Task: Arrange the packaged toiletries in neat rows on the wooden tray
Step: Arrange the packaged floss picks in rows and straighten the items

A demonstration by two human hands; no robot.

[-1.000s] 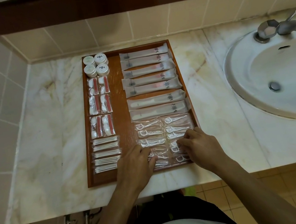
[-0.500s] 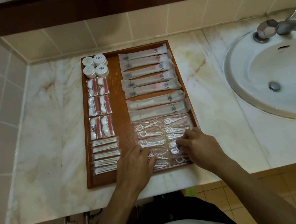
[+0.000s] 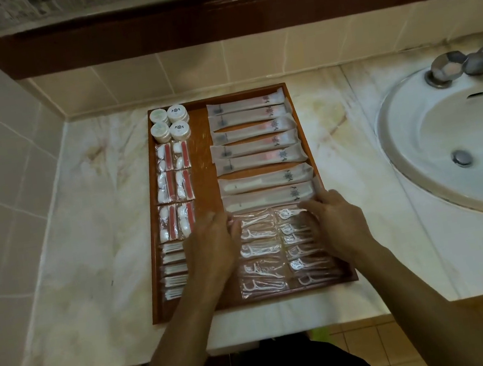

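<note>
Your tray point(image 3: 207, 156) sits on the marble counter point(image 3: 69, 241) with its long side running from 6 to 12 o'clock, and nearly everything on it is already in rows. Both your hands are down over the dental floss pick packets point(image 3: 260, 249), which fill the tray's 5 o'clock corner in two columns.

Your left hand point(image 3: 212, 247) lies at the 9 o'clock edge of that block, fingers loosely bent with their tips at the top packet; I cannot tell whether it pinches the wrapper or only presses it. Your right hand point(image 3: 340, 224) lies at the 3 o'clock edge, fingers fairly straight and spread across the right column, resting rather than gripping (it hides part of that column).

What the next move turns on: each pick packet has its long axis running 9 to 3 o'clock, parallel to the toothbrush sachets point(image 3: 259, 161) just beyond your fingertips at 12 o'clock. The block lies between your hands, so a squeeze inward would square its sides. The lower left packets look slightly skewed, and your left hand is the nearer one for those.

The rest is settled, I judge: round soap jars point(image 3: 170, 124) at 11 o'clock, cotton-bud kits point(image 3: 174, 184) below them, thin white packets point(image 3: 174, 272) at 7 o'clock. The sink point(image 3: 462, 147) is well apart at 3 o'clock.
</note>
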